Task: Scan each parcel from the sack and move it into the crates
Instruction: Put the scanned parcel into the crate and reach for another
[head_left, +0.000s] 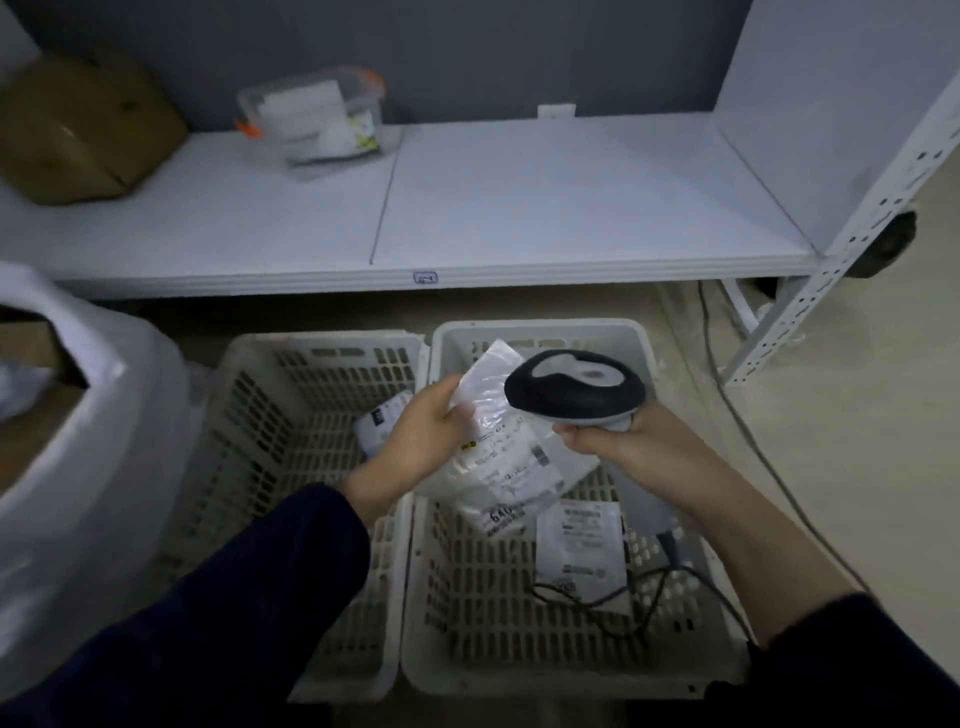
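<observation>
My left hand (423, 434) grips a white plastic parcel (506, 462) with a printed label, held over the gap between two white slotted crates. My right hand (618, 441) grips the handle of a black and grey barcode scanner (574, 387), whose head hangs just above the parcel's label. The left crate (249, 415) holds one small white parcel (382, 421), partly hidden by my left hand. In the right crate (545, 332) lies a flat labelled parcel (579, 551). The white sack (78, 467) stands open at the far left.
The scanner's black cable (613, 597) trails across the right crate and away over the floor. Behind the crates runs a low white shelf (467, 218) with a clear plastic box (317, 122) and a brown cardboard box (78, 130). A perforated shelf post (831, 249) stands at right.
</observation>
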